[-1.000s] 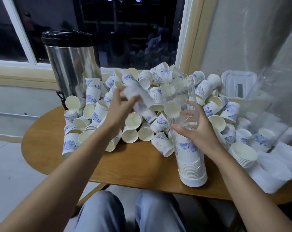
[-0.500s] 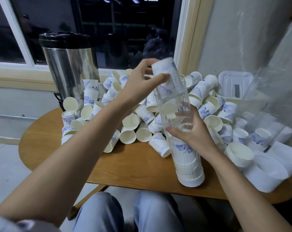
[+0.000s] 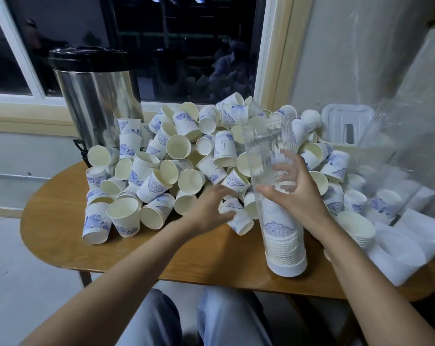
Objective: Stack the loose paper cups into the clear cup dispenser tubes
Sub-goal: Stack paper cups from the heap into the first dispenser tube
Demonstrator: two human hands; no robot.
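1. Clear dispenser tube (image 3: 271, 151) stands upright at the front right of the wooden desk (image 3: 61, 221). It has ribbed see-through walls, a white base and an open top.
2. Nested cups (image 3: 283, 236) fill its lower part, white with a blue print, rims bunched near the base.
3. Right hand (image 3: 293, 193) has its fingers wrapped round the tube at mid height, grasping it.
4. Left hand (image 3: 209, 208) is at a tipped cup (image 3: 238, 218) just left of the tube. The fingers curve over it but are blurred, so cannot tell if grasping.
5. Loose cup pile (image 3: 176, 156) lies behind the hands, cream insides, mostly on their sides.
6. Steel urn (image 3: 99, 96) at the back left.
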